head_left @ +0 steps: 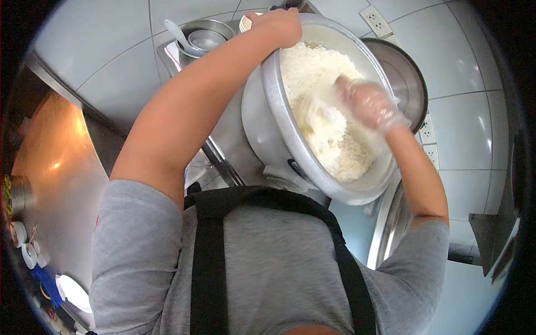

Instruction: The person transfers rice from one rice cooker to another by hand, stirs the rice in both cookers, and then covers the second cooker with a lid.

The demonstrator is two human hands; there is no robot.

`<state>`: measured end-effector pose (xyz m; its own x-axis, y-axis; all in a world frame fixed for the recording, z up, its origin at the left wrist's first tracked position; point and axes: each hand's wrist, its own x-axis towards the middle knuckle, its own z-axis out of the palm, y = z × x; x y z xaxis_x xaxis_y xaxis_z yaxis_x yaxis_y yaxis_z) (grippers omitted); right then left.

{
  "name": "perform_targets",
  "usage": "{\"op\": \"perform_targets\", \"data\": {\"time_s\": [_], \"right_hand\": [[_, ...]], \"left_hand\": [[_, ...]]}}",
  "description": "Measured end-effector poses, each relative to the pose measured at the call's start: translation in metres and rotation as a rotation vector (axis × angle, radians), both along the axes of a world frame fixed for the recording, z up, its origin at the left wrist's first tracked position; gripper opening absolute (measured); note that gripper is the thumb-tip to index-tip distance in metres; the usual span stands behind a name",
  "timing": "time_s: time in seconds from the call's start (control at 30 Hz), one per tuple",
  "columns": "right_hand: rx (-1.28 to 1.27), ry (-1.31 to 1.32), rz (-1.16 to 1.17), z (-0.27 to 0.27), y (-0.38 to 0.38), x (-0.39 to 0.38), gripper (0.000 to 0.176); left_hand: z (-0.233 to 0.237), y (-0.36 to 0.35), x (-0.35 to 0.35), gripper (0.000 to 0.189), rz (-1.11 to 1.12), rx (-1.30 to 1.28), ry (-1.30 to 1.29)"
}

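Observation:
A large metal pot [272,106] is tilted, its mouth facing me, with white rice [318,70] inside. My left hand [285,27] is on the pot's upper left rim, its fingers closed over the edge. Inside the mouth, at the right, my right hand [365,103] is in a clear plastic glove over the rice. It is blurred by motion, and its fingertips are smeared. A pale, blurred clump [326,120] lies or moves just left of the glove; I cannot make out whether the hand holds it.
Behind the pot at the right leans a round dark-rimmed lid [405,78]. At the upper left, a metal container [209,28] holds a bowl and a white-handled utensil. Wall sockets [376,21] are above. A metal counter [61,184] with small dishes stands at the left.

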<state>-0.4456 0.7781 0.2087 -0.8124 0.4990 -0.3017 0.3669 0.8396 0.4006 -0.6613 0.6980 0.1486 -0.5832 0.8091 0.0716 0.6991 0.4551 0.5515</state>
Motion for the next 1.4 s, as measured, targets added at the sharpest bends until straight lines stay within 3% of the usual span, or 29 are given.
{"op": "perform_targets", "data": {"time_s": [0.03,0.1,0.17,0.27,0.47,0.77,0.8,1.03,1.2,1.3,1.33,1.4], "right_hand": [[0.071,0.085,-0.199,0.004,0.023,-0.011,0.035],[0.285,0.146,0.001,-0.005,0.112,-0.011,0.038],[0.345,0.141,-0.079,0.007,0.134,-0.025,0.032],[0.527,0.139,0.109,-0.019,0.19,-0.029,0.026],[0.507,-0.103,0.274,-0.035,0.171,-0.052,0.021],[0.136,-0.077,0.068,-0.046,0.108,-0.037,0.039],[0.156,-0.131,0.14,-0.039,0.093,-0.034,0.038],[0.07,-0.171,0.069,-0.026,0.059,-0.013,0.035],[-0.152,-0.026,0.184,-0.061,0.007,0.027,0.038],[-0.1,-0.104,0.089,-0.036,-0.027,0.036,0.034],[-0.134,-0.075,0.227,-0.02,-0.034,0.04,0.033],[-0.078,0.084,0.265,0.004,-0.023,0.044,0.037]], "left_hand": [[-0.001,0.002,-0.001,0.045,0.006,0.011,0.011],[-0.006,0.005,-0.002,0.045,0.022,0.031,0.028],[-0.007,0.004,-0.001,0.045,0.035,0.074,0.035],[-0.007,0.002,0.0,0.045,0.031,0.094,0.025],[-0.004,0.0,0.002,0.047,0.035,0.094,0.028],[0.008,-0.006,0.006,0.039,0.042,0.049,-0.002],[0.007,-0.004,0.004,0.039,0.038,0.046,-0.003],[0.01,-0.003,0.004,0.038,0.071,0.022,0.034],[0.013,-0.008,0.011,0.038,0.1,0.052,0.042],[0.018,-0.032,0.016,0.04,0.044,0.294,0.052],[0.005,-0.028,0.013,0.037,-0.076,0.473,0.166],[-0.011,-0.037,0.018,0.033,-0.367,0.754,0.32]]}}
